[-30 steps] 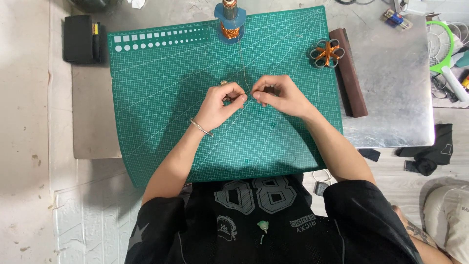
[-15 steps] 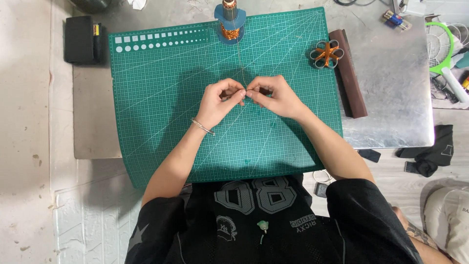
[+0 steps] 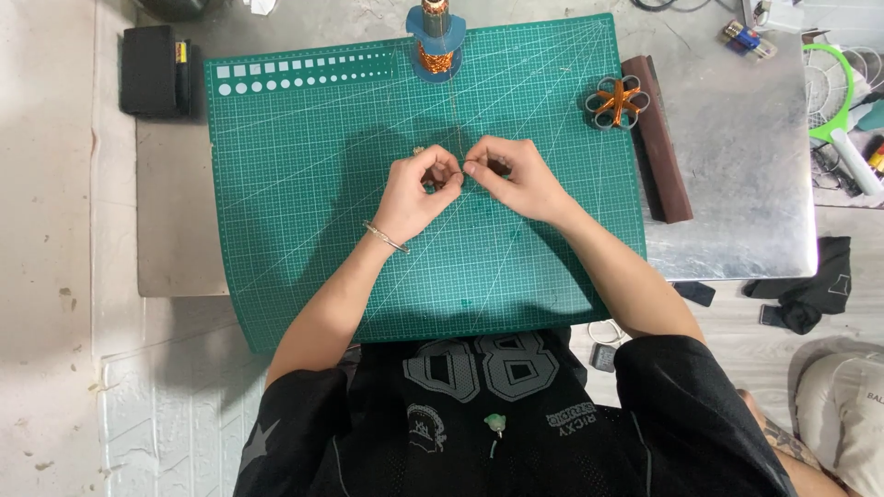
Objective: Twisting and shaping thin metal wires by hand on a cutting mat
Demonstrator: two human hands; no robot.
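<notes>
Over at the far left, a black rectangular box (image 3: 149, 69) is sitting on the grey metal tabletop (image 3: 737, 166), just beside the large green gridded cutting mat (image 3: 304, 184) that is covering most of it. Near the mat's middle, the left hand (image 3: 416, 191), wearing a thin silver bracelet (image 3: 385, 237) at the wrist, is curling closed with its fingertips pinching a thin copper-coloured wire (image 3: 458, 129). That wire is showing only as a very fine pale line, running straight up the mat from the pinch to a spool of orange copper wire on a blue round base (image 3: 436, 41) standing at the mat's top edge. Touching fingertip to fingertip with the left, the right hand (image 3: 516, 177) is also closing in a pinch on the same wire; whatever small piece lies between the fingers is too tiny to make out. Further right, an orange and grey flower-shaped coil piece (image 3: 617, 99) is lying at the mat's corner, beside a long dark brown block (image 3: 657, 138).
</notes>
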